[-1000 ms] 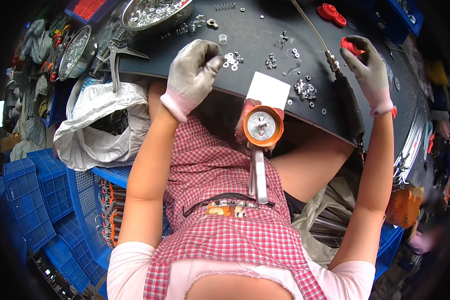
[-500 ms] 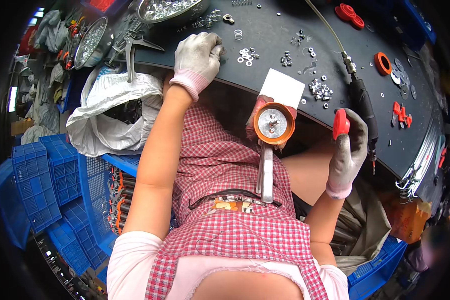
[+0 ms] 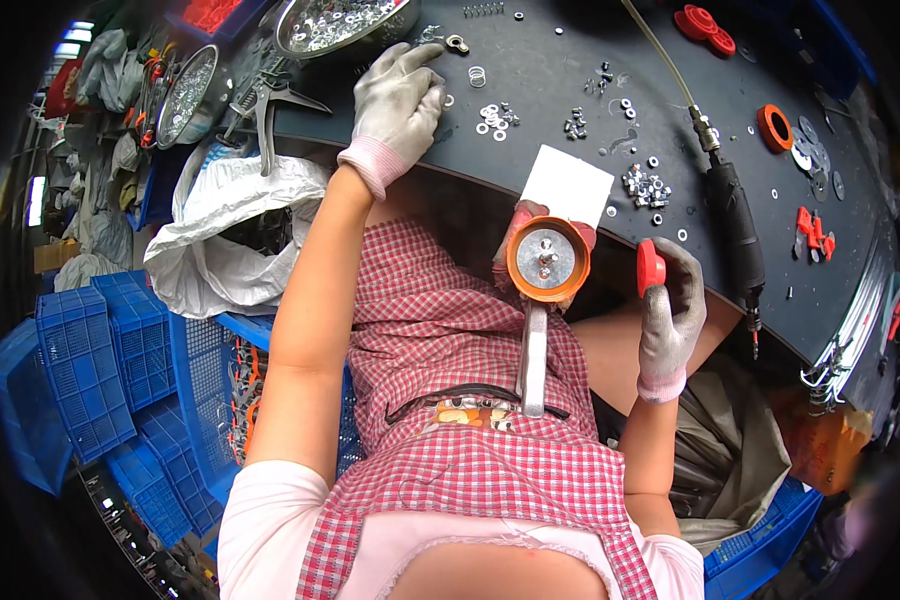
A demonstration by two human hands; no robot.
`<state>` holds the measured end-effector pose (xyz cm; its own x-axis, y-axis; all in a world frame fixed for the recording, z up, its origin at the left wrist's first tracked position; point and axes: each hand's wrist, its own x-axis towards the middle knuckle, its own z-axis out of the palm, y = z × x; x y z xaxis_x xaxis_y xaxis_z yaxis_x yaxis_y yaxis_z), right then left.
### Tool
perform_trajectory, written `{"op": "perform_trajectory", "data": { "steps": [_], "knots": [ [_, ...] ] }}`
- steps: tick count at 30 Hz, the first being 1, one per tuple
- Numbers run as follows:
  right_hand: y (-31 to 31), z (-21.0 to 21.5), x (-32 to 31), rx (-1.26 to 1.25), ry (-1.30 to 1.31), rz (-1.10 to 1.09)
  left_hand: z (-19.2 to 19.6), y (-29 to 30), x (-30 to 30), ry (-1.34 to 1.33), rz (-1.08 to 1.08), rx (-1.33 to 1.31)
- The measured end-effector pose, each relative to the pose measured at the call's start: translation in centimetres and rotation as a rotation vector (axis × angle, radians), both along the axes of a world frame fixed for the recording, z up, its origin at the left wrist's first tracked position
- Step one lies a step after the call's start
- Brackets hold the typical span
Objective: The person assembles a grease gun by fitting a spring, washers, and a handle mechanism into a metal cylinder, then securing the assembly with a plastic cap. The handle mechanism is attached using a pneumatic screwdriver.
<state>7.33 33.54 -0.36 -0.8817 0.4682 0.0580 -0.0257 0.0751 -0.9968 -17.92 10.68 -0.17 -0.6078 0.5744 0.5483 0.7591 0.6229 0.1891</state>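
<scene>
My left hand (image 3: 398, 105), in a grey-white glove, is over the near left part of the dark table (image 3: 530, 75). Its fingers stretch toward a few small metal parts (image 3: 457, 44) beside a metal bowl; nothing shows in them. My right hand (image 3: 673, 320), gloved too, grips a red round plastic cap (image 3: 651, 266) between thumb and fingers, in front of the table edge. Between the hands, an orange ring-shaped housing (image 3: 515, 277) faces up, with a metal disc (image 3: 560, 262) and a small post inside. A metal handle (image 3: 534, 365) extends from it toward my apron.
A white square card (image 3: 567, 188) stands behind the housing. Washers (image 3: 493, 122), nuts (image 3: 647, 187) and a coil spring (image 3: 477, 76) lie on the table. A black air screwdriver (image 3: 735, 230) hangs over the right edge. A metal bowl (image 3: 345, 47) holds small parts. A white sack (image 3: 185, 260) sits left.
My left hand has uncurled and reaches farther toward the bowl. My right hand has brought the red cap a little left and nearer to me, closer to the housing.
</scene>
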Motion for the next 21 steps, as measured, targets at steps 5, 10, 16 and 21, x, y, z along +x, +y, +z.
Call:
{"op": "perform_trajectory", "data": {
  "steps": [5,10,16,21],
  "knots": [
    [-0.3,-0.4,0.2,-0.001,-0.027,-0.01,0.6,0.3,0.8,0.089,0.14,-0.175],
    [-0.2,-0.8,0.1,-0.012,-0.022,0.014,0.5,-0.1,0.5,0.012,0.108,-0.009],
    [-0.3,-0.6,0.0,-0.005,-0.049,0.002,1.9,0.2,1.4,-0.219,-0.07,0.153],
    [-0.7,-0.4,0.0,0.0,-0.011,-0.011,6.1,2.5,8.8,-0.891,-0.477,0.211]
  ]
}}
